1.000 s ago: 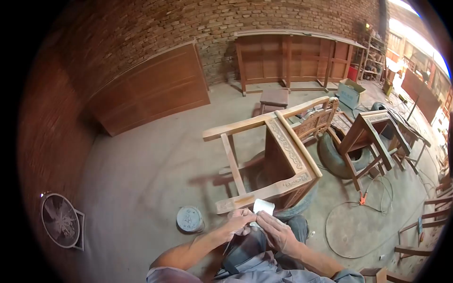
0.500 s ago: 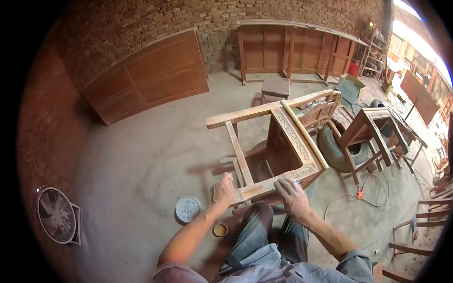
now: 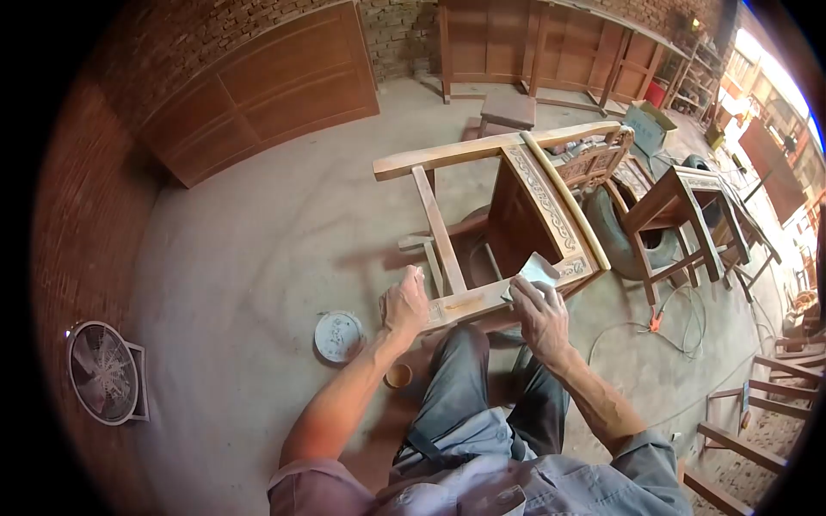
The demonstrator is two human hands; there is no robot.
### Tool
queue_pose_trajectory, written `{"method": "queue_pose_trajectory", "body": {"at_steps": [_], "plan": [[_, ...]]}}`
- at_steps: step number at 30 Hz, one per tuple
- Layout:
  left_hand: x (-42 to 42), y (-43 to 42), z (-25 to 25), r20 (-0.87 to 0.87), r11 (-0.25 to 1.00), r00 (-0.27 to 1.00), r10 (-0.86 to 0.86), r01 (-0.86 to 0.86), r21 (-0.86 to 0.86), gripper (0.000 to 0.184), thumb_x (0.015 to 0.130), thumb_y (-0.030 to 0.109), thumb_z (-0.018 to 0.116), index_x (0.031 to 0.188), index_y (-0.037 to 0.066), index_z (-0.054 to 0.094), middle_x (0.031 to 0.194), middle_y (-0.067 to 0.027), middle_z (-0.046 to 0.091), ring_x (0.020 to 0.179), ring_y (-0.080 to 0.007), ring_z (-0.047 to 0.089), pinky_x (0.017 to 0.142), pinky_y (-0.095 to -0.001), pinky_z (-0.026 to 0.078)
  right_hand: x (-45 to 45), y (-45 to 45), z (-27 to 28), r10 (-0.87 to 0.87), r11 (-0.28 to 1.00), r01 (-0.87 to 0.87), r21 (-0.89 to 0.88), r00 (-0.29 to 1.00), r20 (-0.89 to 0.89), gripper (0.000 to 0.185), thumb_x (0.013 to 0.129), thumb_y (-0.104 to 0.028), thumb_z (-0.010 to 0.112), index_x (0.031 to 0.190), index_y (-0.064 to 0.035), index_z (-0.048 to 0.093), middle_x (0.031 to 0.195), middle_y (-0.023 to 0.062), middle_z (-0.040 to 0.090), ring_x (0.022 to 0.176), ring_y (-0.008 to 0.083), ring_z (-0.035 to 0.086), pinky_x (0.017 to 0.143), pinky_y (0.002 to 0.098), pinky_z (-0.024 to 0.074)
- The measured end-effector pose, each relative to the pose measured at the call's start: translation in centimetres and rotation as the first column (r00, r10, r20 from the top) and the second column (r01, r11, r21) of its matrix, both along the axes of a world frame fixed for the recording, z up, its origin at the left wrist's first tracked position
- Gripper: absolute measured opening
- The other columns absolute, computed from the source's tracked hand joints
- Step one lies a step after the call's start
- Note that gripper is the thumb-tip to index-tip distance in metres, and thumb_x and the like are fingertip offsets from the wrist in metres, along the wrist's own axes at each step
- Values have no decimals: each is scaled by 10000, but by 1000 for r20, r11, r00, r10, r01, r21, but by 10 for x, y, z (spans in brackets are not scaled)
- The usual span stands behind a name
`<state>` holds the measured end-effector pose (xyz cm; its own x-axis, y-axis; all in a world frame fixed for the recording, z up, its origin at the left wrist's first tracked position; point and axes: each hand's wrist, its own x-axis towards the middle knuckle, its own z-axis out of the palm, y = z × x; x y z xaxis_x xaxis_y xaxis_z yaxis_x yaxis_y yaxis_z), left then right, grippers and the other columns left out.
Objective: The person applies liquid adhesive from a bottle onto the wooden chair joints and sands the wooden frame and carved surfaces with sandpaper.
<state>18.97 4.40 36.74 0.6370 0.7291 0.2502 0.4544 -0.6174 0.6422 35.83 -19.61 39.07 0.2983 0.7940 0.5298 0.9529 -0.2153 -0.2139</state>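
Observation:
A wooden chair lies on its side in front of me, its carved apron facing up. My left hand is closed around the near end of the front leg, which crosses above my knees. A tan patch marks that leg between my hands. My right hand pinches a pale, bent sheet of sandpaper by the leg's carved corner. The sheet sticks up beyond my fingers, and its lower part is hidden under them.
On the floor at left are a pale round lid or dish, a small brown bowl and a fan. A stool stands behind the chair. To the right are a tyre, another wooden frame and a cable.
My view has tilted down, so the scene sits higher. The sandpaper, mostly covered by my right hand before, now sticks up from my fingers. My left hand keeps its hold on the leg.

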Motion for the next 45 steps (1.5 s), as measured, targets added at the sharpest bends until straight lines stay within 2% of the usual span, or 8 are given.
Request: {"method": "queue_pose_trajectory", "body": {"at_steps": [10,22,24,28,31,35,39,45], "plan": [[-1,-5,17,-39,998,999,8,-11,-63,287,1137,270,452,1057,25,580,864,-296,680,869,-554,654,709,-608,487,-60,28,3,-19,997,46,69,932,-362,618,840,65,672,1445,-44,604,1495,155,625,1477,421,487,1096,475,546],[0,-7,13,16,1000,1000,16,-15,-8,298,1138,311,440,1034,61,565,796,-290,679,799,-551,654,691,-640,474,-92,46,10,95,989,-131,-64,911,-400,761,752,75,687,1489,-78,577,1602,125,527,1558,470,340,1160,488,494],[0,-7,11,6,1000,1000,23,-23,-6,302,1137,310,438,1030,58,565,811,-290,682,811,-552,654,692,-642,470,-75,41,-11,131,986,-150,-65,963,-234,742,779,62,674,1502,-63,561,1612,119,514,1562,469,334,1144,476,499],[0,-9,19,-80,995,996,33,-40,-91,310,1132,296,452,1142,44,632,972,-276,726,952,-528,681,777,-593,522,-78,34,7,-14,998,-3,-56,952,-305,697,771,29,692,1459,-37,593,1587,131,538,1525,481,391,1115,476,522],[1,-11,24,-73,997,997,30,-35,-70,309,1133,298,449,1130,43,624,944,-274,724,932,-531,681,770,-601,517,-92,48,4,152,984,-174,-28,916,-370,697,783,46,674,1468,-47,581,1578,127,549,1511,490,407,1105,488,527],[-1,-9,23,-68,998,998,14,-18,-57,308,1134,300,444,1120,46,618,920,-271,722,913,-536,680,764,-611,512,-63,27,-1,-24,992,-12,-128,961,-276,624,849,23,625,1467,-52,584,1588,134,540,1517,487,405,1061,503,541],[0,-10,20,-87,999,996,19,-23,-46,306,1131,300,449,1126,53,629,954,-268,731,918,-530,686,773,-612,519,-98,49,-4,138,990,-133,38,917,-375,623,860,24,612,1477,-55,582,1593,134,539,1508,463,438,934,485,561],[1,-7,20,-88,999,996,12,-16,-44,311,1126,293,452,1130,48,644,969,-264,739,932,-526,691,791,-608,533,-64,26,0,-30,995,2,-98,957,-289,609,856,32,607,1460,-47,594,1582,131,552,1519,479,406,1007,513,539]]}}
